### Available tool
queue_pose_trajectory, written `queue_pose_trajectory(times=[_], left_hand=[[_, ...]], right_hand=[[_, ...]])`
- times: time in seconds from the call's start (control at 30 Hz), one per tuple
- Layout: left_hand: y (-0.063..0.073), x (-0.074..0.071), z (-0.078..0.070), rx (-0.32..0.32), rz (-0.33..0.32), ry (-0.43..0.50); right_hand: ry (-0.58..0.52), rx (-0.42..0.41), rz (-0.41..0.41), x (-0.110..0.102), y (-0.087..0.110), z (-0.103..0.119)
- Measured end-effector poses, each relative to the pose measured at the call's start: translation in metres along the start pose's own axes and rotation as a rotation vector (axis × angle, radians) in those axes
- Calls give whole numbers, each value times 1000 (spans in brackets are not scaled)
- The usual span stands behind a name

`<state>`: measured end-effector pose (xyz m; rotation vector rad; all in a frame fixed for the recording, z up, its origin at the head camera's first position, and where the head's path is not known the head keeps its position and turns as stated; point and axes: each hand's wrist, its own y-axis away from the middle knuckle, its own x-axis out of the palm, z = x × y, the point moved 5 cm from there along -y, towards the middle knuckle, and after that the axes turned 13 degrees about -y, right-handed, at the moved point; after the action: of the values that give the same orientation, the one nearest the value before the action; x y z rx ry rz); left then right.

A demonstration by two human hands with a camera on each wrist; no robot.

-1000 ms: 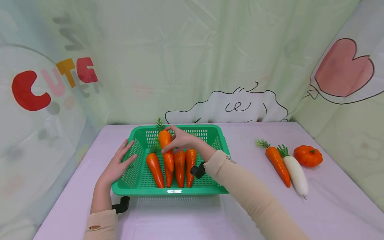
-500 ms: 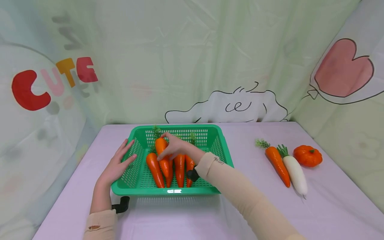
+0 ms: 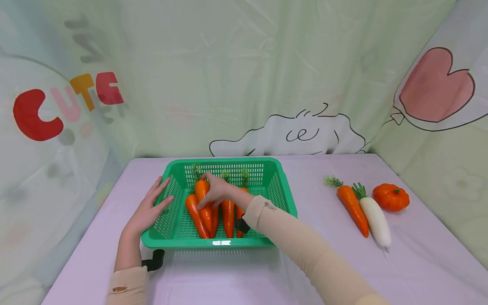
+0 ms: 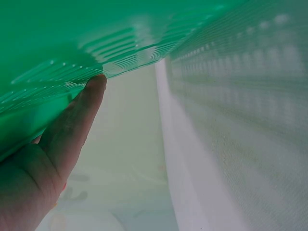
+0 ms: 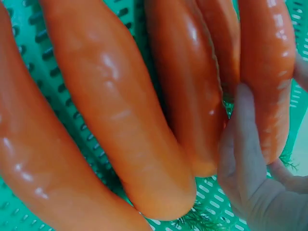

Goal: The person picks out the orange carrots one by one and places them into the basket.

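Note:
A green plastic basket (image 3: 179, 243) with slotted sides holds several orange carrots with leafy green tops. Inside it, my right hand (image 3: 216, 189) grips one carrot (image 3: 206, 217) near its top, thumb on one side and fingers on the other. This carrot lies over the left part of the row, partly covering a carrot beneath. In the right wrist view the gripped carrot (image 5: 266, 53) is at the right, beside the other carrots (image 5: 113, 110). My left hand (image 3: 146, 212) rests at the basket's left side with straight, spread fingers; the left wrist view shows a finger (image 4: 79, 120) against the green wall.
On the right of the table stand another carrot (image 3: 352, 209), a white radish (image 3: 376, 220) and a small orange pumpkin (image 3: 391, 197). A printed curtain (image 3: 244, 84) hangs behind the table (image 3: 320, 245) and along both sides.
My right hand has lowered its carrot down and left into the basket, onto the left part of the row. My left hand stays in place.

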<state>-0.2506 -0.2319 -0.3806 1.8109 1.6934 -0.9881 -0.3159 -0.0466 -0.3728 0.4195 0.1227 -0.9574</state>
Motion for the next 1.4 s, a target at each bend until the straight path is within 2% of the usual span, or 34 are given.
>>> queue_pose_trajectory(times=[0.4,0.87,1.1,1.4], left_hand=[[-1,2,0,5,5,4],[0,1,0,10,2,0],[0,0,0,3,3,1],[0,0,0,4,1,-7]], right_hand=[[90,-16,-50,3,2,-2],[20,-54,-20,-5,9,1],[-66,-64,23,-16,14,7],[-106,-72,22,-31,31,13]])
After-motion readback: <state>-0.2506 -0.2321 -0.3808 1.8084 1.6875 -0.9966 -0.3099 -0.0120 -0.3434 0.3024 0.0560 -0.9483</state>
